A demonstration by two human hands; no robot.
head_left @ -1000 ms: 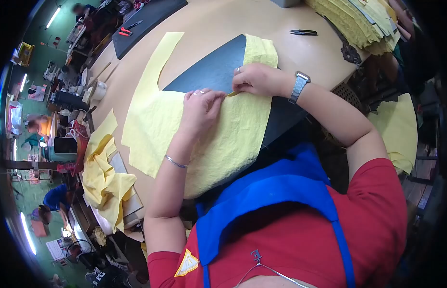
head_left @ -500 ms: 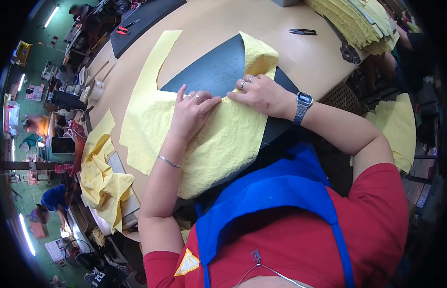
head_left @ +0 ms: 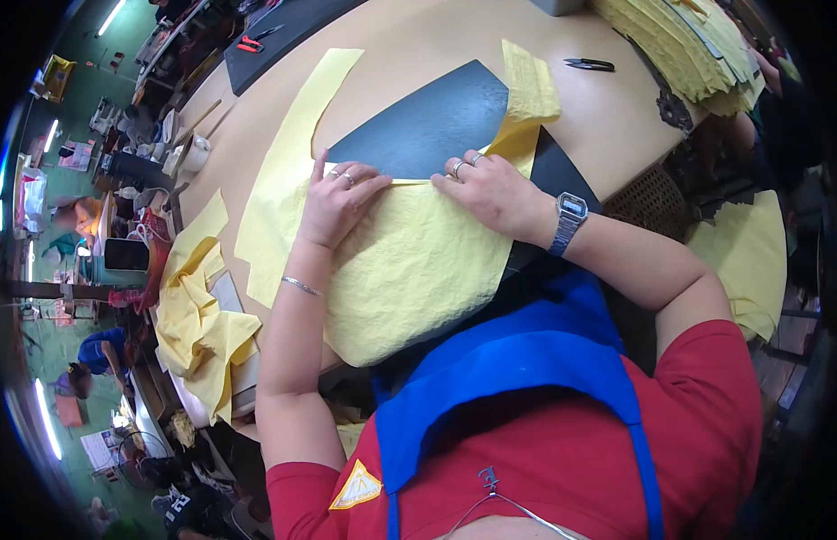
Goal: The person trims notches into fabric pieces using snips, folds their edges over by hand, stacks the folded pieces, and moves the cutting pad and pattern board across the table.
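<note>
A yellow fabric piece [head_left: 418, 270] with a curved neckline-like cutout lies over a dark board [head_left: 414, 135], its lower part hanging toward my lap. My left hand [head_left: 344, 202] pinches the folded top edge between thumb and forefinger, the other fingers raised. To its right, my right hand [head_left: 497, 196] pinches the same edge, with a watch on that wrist. Between the two hands the fold runs nearly straight. One fabric strip extends up at the left; another stands folded beyond my right hand.
Black thread snips [head_left: 589, 65] lie on the table [head_left: 454, 36] at the upper right, near a stack of yellow fabric [head_left: 675, 45]. Red-handled snips [head_left: 250, 43] rest on a dark mat at the upper left. Crumpled yellow fabric [head_left: 198, 328] sits left. Other people work farther off.
My hands have moved apart along the folded edge, leaving a longer stretch of fold between them. The strip by my right hand has shifted, and the whole view has moved slightly.
</note>
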